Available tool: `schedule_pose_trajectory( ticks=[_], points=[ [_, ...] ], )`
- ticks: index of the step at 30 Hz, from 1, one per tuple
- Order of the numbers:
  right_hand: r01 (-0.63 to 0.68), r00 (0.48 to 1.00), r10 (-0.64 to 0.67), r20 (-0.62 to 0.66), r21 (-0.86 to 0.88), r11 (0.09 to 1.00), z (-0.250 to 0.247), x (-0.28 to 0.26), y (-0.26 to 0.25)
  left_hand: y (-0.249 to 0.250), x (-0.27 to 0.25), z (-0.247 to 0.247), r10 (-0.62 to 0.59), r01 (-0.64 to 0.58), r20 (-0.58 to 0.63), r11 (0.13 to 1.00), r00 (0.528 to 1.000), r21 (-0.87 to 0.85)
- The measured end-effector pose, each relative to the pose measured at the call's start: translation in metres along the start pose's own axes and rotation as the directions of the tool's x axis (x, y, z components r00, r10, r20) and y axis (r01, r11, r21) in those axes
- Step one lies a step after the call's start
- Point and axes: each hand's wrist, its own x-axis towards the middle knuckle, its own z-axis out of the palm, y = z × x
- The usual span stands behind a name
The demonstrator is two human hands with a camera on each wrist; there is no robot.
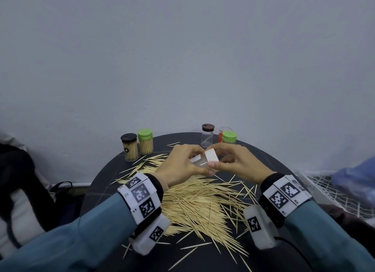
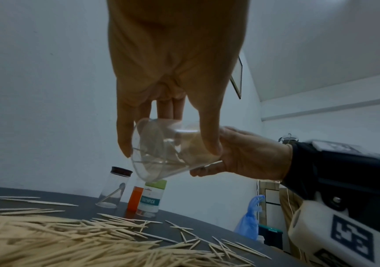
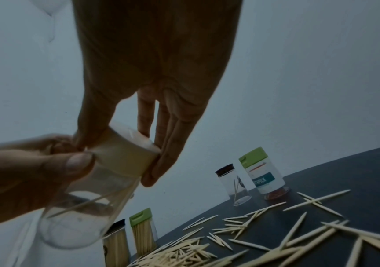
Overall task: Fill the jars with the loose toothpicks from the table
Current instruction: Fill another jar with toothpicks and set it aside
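Above the middle of the dark round tabletop, both hands meet on one clear jar, held tilted in the air. The left hand curls round the glass body, thumb and fingers on opposite sides; a few toothpicks lie loose inside it. The right hand grips the jar's white lid between thumb and fingers; whether the lid is seated or already lifted off the mouth is hard to tell.

The loose toothpicks lie in a broad heap under and at 6 o'clock from the hands, with strays scattered out to 3 and 9 o'clock. At about 11 o'clock stand two full jars side by side, a black-lidded jar and a green-lidded jar. At about 1 o'clock stand a nearly empty dark-lidded jar, a labelled green-capped jar, and an orange container just beside it.
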Motion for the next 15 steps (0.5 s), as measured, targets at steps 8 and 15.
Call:
schedule_pose_trajectory(
  ticks=[8,15],
  points=[
    [0.029,0.999,-0.029,-0.014,0.036,0.999,-0.018,0.004,0.003,-0.008,-0.004,-0.002,-0.034,0.039,0.07,0.997,0.997,-0.073],
    [-0.077,0.994,0.056,-0.097,-0.232,0.97,-0.027,-0.002,0.015,-0.01,-0.003,-0.002,-0.039,0.044,0.039,0.991,0.998,-0.13]
  ],
)
